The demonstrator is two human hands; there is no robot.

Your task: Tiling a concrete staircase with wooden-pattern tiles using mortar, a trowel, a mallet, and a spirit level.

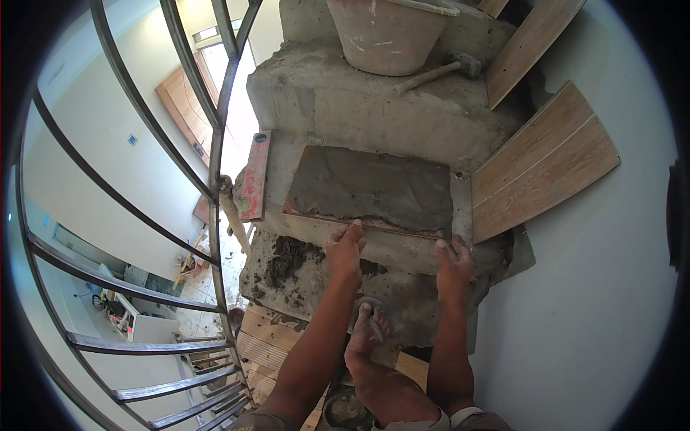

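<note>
At the near edge of a mortar-covered tile point(370, 188), the left hand's point(345, 251) fingers pinch mid-edge and the right hand's point(453, 269) grip the right corner; it lies on a concrete step point(282, 164), a red level point(254, 179) at the step's left edge, a bucket point(389, 39) beyond.

Very bright white light glares in the doorway point(241, 100), past the left edge of the step point(286, 159). The step is dimmer but clear. The railing point(216, 237) looks bent, and black fills the corners.
</note>
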